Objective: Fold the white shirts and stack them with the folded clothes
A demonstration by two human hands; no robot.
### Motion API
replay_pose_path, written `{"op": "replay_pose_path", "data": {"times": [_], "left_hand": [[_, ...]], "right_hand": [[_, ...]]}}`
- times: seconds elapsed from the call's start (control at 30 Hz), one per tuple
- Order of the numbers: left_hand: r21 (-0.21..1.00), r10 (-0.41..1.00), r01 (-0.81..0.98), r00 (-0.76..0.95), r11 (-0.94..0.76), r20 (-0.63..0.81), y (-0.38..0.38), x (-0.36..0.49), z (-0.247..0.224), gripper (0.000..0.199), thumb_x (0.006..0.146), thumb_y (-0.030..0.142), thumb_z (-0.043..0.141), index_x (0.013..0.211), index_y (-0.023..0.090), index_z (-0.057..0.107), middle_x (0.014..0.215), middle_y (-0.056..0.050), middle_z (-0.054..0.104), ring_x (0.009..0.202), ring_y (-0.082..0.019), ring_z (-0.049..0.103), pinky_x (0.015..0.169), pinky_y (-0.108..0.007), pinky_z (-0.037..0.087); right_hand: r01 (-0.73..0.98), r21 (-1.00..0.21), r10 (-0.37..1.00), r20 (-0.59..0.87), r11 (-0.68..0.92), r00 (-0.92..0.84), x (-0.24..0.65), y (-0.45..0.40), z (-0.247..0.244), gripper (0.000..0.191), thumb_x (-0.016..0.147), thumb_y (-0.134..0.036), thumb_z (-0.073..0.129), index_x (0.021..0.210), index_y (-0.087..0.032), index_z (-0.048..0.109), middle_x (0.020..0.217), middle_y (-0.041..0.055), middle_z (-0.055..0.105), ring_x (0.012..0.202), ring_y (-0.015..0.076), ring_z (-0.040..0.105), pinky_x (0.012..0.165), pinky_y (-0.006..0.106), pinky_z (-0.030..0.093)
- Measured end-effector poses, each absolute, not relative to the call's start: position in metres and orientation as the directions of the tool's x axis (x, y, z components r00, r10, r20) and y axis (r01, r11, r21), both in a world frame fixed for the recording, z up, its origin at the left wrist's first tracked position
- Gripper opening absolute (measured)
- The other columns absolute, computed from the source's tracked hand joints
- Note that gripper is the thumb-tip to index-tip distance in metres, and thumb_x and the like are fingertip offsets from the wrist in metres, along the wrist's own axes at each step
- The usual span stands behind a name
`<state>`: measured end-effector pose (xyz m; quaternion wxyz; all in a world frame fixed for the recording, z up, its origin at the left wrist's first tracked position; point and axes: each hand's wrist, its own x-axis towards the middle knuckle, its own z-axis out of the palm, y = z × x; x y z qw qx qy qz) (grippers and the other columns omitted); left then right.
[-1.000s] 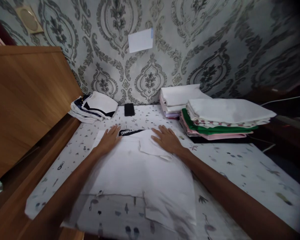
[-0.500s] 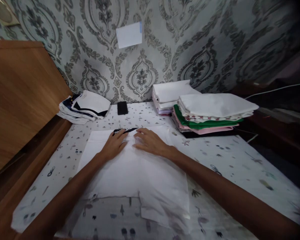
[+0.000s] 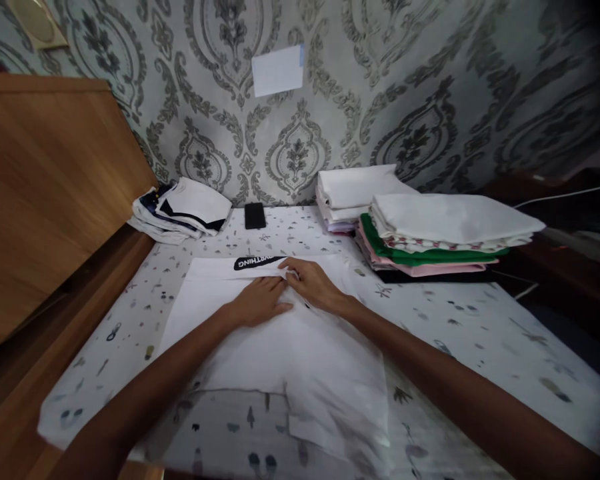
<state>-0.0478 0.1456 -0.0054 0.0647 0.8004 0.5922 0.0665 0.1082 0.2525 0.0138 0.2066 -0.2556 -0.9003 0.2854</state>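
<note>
A pair of white shorts (image 3: 250, 353) lies spread on the patterned sheet, its waist at the far side and its two leg ends toward me. White lettering on a black patch (image 3: 253, 263) shows along the folded-over waistband. Near the middle of the band, my right hand (image 3: 310, 283) has its thumb and fingers bent around the edge, pinching the cloth. My left hand (image 3: 260, 300) rests palm down on the shorts just below the band, thumb apart, its fingertips close to the right hand's fingers.
Folded clothes (image 3: 195, 207) sit at the back left beside a wooden panel (image 3: 55, 187). A black phone (image 3: 255, 216) lies near the wall. Two stacks of folded clothes, a rear pile (image 3: 355, 187) and a front pile (image 3: 450, 220), stand at the back right.
My left hand has slid right and toward me, off the lettering, which shows more now. My right hand has closed on the waistband. The view has shifted slightly.
</note>
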Motion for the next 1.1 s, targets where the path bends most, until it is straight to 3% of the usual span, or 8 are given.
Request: {"op": "replay_pose_path", "data": {"times": [0.1,0.27,0.37,0.5,0.67,0.83,0.97,1.1], "left_hand": [[0.177,0.980,0.969,0.187,-0.174,-0.063,0.159,-0.046,-0.001,0.064,0.096,0.065,0.030,0.121,0.013,0.056,0.126,-0.018,0.065,0.118,-0.032,0.060,0.100,-0.046,0.045],[0.253,0.997,0.966,0.066,-0.053,-0.043,0.157,-0.064,0.003,0.064,0.093,0.068,0.036,0.132,0.020,0.051,0.136,-0.013,0.062,0.127,-0.030,0.056,0.105,-0.044,0.042],[0.236,0.999,0.972,-0.004,0.017,-0.054,0.144,-0.079,0.006,0.069,0.092,0.069,0.037,0.136,0.017,0.049,0.140,-0.017,0.058,0.130,-0.033,0.053,0.108,-0.048,0.039],[0.141,0.985,0.980,-0.123,0.140,-0.122,0.123,-0.101,0.010,0.076,0.092,0.070,0.034,0.135,0.009,0.050,0.144,-0.023,0.053,0.134,-0.038,0.048,0.109,-0.051,0.036],[0.105,0.967,0.964,-0.234,0.244,-0.102,0.094,-0.138,0.009,0.076,0.093,0.068,0.032,0.144,0.013,0.043,0.153,-0.019,0.043,0.145,-0.034,0.035,0.117,-0.052,0.023],[0.073,0.937,0.935,-0.341,0.346,-0.075,0.064,-0.174,0.002,0.084,0.091,0.070,0.030,0.153,0.014,0.030,0.160,-0.019,0.031,0.150,-0.035,0.022,0.118,-0.060,0.015],[0.148,0.864,0.851,-0.498,0.504,-0.080,0.050,-0.195,0.005,0.092,0.090,0.070,0.030,0.156,0.007,0.019,0.162,-0.023,0.019,0.152,-0.034,0.016,0.118,-0.058,0.019],[0.310,0.791,0.754,-0.612,0.579,0.013,0.075,-0.182,0.018,0.087,0.095,0.063,0.021,0.152,-0.003,0.023,0.160,-0.026,0.023,0.150,-0.032,0.023,0.121,-0.047,0.021]], "right_hand": [[0.313,-0.642,0.571,0.239,0.700,-0.785,0.110,0.255,0.013,0.036,0.086,-0.020,0.047,0.117,-0.017,0.067,0.084,0.0038,0.068,0.069,0.0175,0.058,0.068,0.028,0.043],[0.294,-0.642,0.545,0.233,0.708,-0.805,0.115,0.260,0.005,0.036,0.086,-0.023,0.047,0.115,-0.017,0.067,0.082,0.0030,0.066,0.068,0.0162,0.056,0.067,0.027,0.042],[0.290,-0.653,0.541,0.219,0.699,-0.812,0.117,0.259,0.004,0.036,0.086,-0.024,0.046,0.114,-0.016,0.067,0.078,0.0021,0.064,0.066,0.0157,0.054,0.066,0.027,0.041],[0.290,-0.654,0.528,0.198,0.699,-0.826,0.118,0.255,0.004,0.035,0.085,-0.023,0.046,0.112,-0.015,0.067,0.073,0.0010,0.061,0.064,0.0154,0.052,0.065,0.028,0.041],[0.274,-0.661,0.498,0.175,0.699,-0.850,0.119,0.253,0.006,0.032,0.086,-0.024,0.048,0.111,-0.016,0.067,0.072,0.0003,0.060,0.064,0.0148,0.051,0.064,0.027,0.040],[0.218,-0.705,0.463,0.174,0.675,-0.869,0.122,0.252,0.013,0.033,0.094,-0.041,0.046,0.102,-0.018,0.068,0.074,0.0013,0.064,0.068,0.0170,0.056,0.065,0.029,0.044],[0.206,-0.781,0.593,0.246,0.589,-0.767,0.127,0.267,0.009,0.036,0.097,-0.037,0.037,0.103,-0.018,0.067,0.084,0.0044,0.069,0.071,0.0178,0.064,0.069,0.031,0.050],[0.398,-0.620,0.686,0.333,0.676,-0.647,0.127,0.289,-0.002,0.038,0.095,-0.027,0.036,0.115,-0.016,0.065,0.108,0.0119,0.071,0.098,0.0236,0.067,0.090,0.038,0.052]]}}
